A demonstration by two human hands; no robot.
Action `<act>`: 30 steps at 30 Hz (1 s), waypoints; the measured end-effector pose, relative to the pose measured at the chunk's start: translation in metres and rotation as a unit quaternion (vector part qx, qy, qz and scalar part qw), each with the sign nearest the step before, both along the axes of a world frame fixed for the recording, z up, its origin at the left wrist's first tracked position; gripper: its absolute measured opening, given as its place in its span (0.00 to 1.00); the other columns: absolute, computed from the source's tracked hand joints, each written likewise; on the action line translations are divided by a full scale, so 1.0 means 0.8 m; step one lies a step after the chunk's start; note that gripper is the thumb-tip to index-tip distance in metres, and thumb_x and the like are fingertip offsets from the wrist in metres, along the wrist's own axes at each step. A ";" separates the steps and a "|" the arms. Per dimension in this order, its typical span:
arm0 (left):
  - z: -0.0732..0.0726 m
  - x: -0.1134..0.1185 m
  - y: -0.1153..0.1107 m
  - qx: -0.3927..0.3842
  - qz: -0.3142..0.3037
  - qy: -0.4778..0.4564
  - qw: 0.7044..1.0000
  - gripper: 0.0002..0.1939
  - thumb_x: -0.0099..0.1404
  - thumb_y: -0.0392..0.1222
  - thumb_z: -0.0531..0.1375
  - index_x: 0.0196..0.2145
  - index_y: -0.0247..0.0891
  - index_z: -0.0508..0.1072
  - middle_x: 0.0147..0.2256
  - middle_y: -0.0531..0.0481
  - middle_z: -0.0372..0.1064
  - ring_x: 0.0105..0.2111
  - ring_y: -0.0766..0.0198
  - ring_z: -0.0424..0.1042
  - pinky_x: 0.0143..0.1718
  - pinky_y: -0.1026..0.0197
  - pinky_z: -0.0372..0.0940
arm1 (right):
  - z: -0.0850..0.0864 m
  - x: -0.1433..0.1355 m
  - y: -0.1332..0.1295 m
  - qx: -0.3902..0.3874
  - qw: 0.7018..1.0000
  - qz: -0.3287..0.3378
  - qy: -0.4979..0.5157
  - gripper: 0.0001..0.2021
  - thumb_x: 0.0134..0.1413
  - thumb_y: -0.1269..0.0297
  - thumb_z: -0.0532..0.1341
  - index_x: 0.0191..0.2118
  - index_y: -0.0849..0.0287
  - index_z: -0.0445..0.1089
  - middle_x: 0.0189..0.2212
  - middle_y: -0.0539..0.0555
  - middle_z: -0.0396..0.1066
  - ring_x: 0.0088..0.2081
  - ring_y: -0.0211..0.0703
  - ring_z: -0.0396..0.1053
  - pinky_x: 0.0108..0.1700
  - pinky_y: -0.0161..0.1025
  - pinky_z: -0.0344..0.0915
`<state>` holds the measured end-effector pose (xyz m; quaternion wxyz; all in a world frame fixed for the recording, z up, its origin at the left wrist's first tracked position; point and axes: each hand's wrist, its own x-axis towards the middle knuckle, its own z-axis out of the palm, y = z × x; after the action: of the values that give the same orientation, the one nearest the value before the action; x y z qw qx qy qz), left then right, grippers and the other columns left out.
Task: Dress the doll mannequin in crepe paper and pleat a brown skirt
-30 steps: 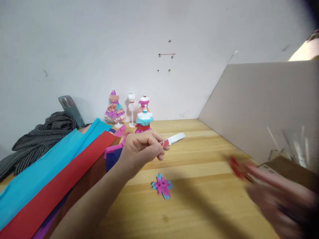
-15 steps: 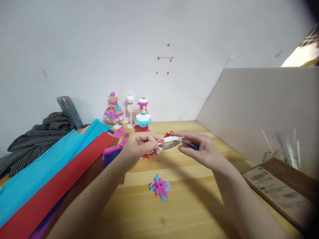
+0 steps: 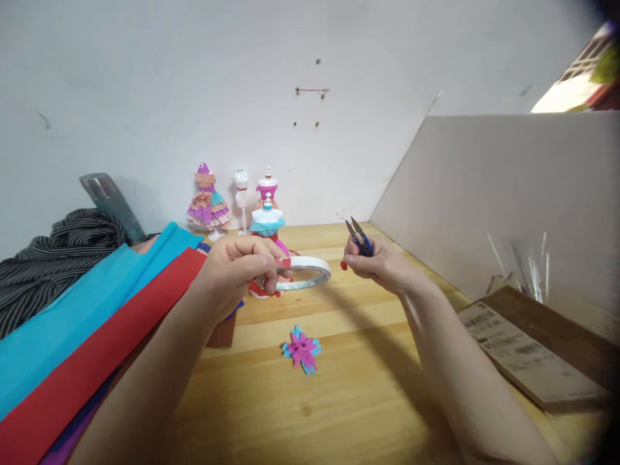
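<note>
My left hand [image 3: 247, 263] is closed on a roll of white tape [image 3: 317, 263], gripping its left side and holding it above the table. A small red piece shows on the roll near my fingers. In my right hand [image 3: 375, 263] is a pair of blue-handled thread snips [image 3: 361, 240], blades apart and pointing up. Beside that hand's fingertips is a small red scrap [image 3: 343, 265]; whether it is held, I cannot tell. A pink and blue paper flower [image 3: 302, 349] lies on the wooden table [image 3: 271, 413] in front of me.
Small dress forms, one in a ruffled paper dress [image 3: 209, 203], stand by the wall. Red crepe paper [image 3: 111, 345], blue crepe paper [image 3: 82, 323], a striped cloth [image 3: 72, 248] and a bottle [image 3: 112, 203] lie left. A cardboard box [image 3: 527, 355] sits right, beside a partition [image 3: 498, 174].
My right hand has drawn back from the tape roll, and the snips now point upward with blades showing. My left hand has turned the roll so its ring shows more. The view has shifted slightly.
</note>
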<state>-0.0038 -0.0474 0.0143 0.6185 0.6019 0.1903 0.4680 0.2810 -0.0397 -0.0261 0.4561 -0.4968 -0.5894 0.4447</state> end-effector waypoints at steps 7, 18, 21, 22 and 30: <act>0.001 -0.001 -0.001 0.009 0.010 -0.010 1.000 0.09 0.52 0.36 0.62 0.16 0.35 0.72 0.19 0.51 0.69 0.18 0.70 0.65 0.25 0.62 0.65 | -0.010 0.019 0.015 -0.017 0.991 -0.005 -0.133 0.12 0.42 0.59 0.65 0.29 0.59 0.63 0.20 0.47 0.64 0.19 0.31 0.51 0.22 0.34 0.45; 0.005 0.009 -0.010 -0.009 0.012 0.012 1.000 0.09 0.50 0.34 0.60 0.14 0.35 0.70 0.17 0.51 0.67 0.19 0.69 0.66 0.24 0.63 0.62 | -0.015 0.022 0.023 -0.006 0.968 -0.061 -0.244 0.16 0.41 0.51 0.65 0.21 0.60 0.67 0.18 0.46 0.59 0.23 0.35 0.54 0.27 0.36 0.48; 0.003 0.011 -0.009 -0.012 0.014 0.023 1.000 0.09 0.51 0.35 0.60 0.15 0.35 0.71 0.19 0.50 0.69 0.20 0.68 0.66 0.24 0.63 0.62 | -0.011 0.018 0.019 0.007 0.971 -0.069 -0.230 0.18 0.42 0.53 0.65 0.18 0.58 0.59 0.15 0.43 0.51 0.21 0.32 0.47 0.25 0.36 0.43; 0.002 0.011 -0.008 -0.011 0.013 0.025 1.000 0.09 0.51 0.35 0.60 0.15 0.36 0.71 0.19 0.50 0.69 0.20 0.68 0.66 0.24 0.63 0.62 | -0.011 0.015 0.017 0.011 0.973 -0.064 -0.219 0.17 0.41 0.55 0.65 0.18 0.58 0.59 0.15 0.43 0.50 0.21 0.32 0.47 0.25 0.35 0.43; -0.004 0.009 -0.004 -0.003 -0.003 0.038 0.999 0.10 0.52 0.36 0.61 0.15 0.35 0.71 0.20 0.49 0.70 0.21 0.68 0.66 0.22 0.64 0.59 | -0.013 0.001 0.015 -0.017 0.982 -0.035 -0.186 0.05 0.38 0.66 0.61 0.25 0.62 0.71 0.17 0.49 0.65 0.22 0.36 0.59 0.26 0.36 0.51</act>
<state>0.0030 -0.0509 0.0110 0.6140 0.6179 0.2129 0.4425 0.2821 -0.0281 -0.0365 0.3450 -0.5991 -0.6384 0.3385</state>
